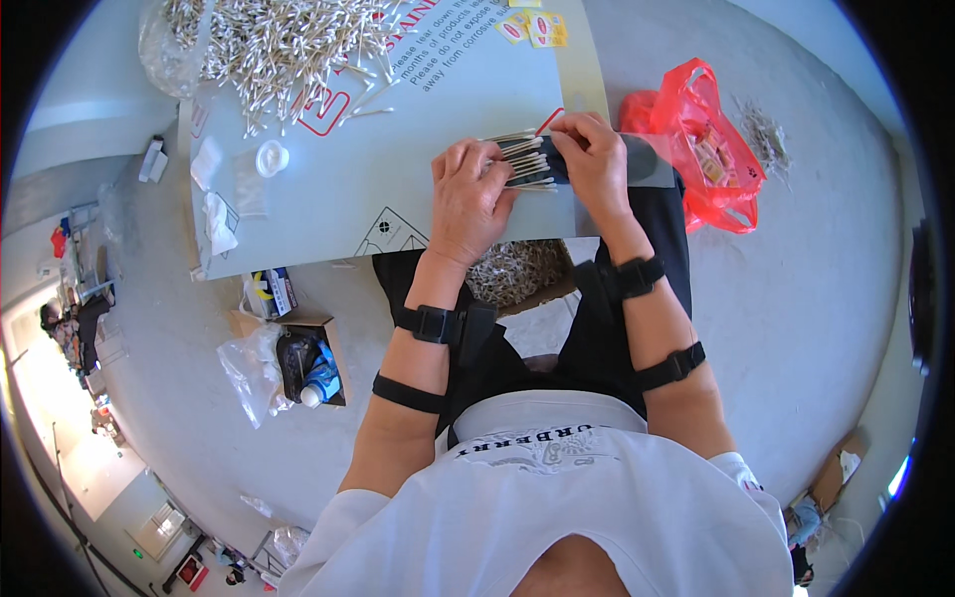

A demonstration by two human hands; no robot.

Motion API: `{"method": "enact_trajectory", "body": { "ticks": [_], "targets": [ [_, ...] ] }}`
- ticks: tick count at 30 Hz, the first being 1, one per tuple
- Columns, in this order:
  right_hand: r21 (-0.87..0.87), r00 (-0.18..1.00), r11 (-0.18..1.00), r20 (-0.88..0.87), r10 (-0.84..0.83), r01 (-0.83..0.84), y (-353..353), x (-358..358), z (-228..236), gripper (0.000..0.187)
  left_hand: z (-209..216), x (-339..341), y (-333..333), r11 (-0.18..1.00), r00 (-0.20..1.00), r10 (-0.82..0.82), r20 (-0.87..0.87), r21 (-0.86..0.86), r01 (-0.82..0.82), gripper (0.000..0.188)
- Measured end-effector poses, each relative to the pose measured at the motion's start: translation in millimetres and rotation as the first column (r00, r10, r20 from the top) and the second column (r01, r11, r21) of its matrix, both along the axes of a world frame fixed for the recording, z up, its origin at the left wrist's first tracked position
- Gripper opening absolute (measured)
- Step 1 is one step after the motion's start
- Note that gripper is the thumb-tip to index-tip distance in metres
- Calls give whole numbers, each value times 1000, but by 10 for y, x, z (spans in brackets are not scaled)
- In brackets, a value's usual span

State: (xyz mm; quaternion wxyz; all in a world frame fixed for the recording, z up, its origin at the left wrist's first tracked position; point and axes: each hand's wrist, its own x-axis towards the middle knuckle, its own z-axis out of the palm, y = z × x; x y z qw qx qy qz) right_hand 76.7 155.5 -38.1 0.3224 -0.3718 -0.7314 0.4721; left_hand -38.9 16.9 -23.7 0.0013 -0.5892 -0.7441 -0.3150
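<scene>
My left hand [472,199] is closed over a row of cotton swabs [527,164], near the table's right edge. The white tips point right, lying side by side over a dark patch. Just right of them, my right hand [593,164] pinches with thumb and forefinger; what it holds is hidden. A greyish, see-through plastic sheet [649,164] shows beside that hand, past the table edge. A big heap of loose cotton swabs [288,50] covers the far left of the table [338,189].
A red plastic bag [731,204] with small packs stands at the right. Beneath the table is a carton of swabs [522,269]. A small box [333,373] holding a blue-labelled bottle sits at the lower left. Yellow packets [547,30] and a round white container [272,158] rest on the table.
</scene>
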Motion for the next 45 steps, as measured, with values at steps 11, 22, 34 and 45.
{"method": "enact_trajectory", "body": {
  "ticks": [11, 22, 34, 45],
  "targets": [
    [-288, 931, 958, -348, -113, 8, -282, 124, -88, 10, -37, 148, -81, 999, 999, 36, -22, 37, -35, 16],
    [-460, 820, 879, -547, -168, -126, -232, -66, -172, 37, -146, 141, 85, 970, 971, 213, 112, 91, -223, 41],
    [-411, 832, 906, -535, -148, -104, -273, -150, -174, 44, -332, 170, 488, 881, 638, 0, 770, 302, -364, 50],
    [-588, 731, 806, -580, -359, -71, -82, 46, -68, 32, -182, 311, 186, 942, 992, 65, -110, -320, -97, 83]
  ]
}}
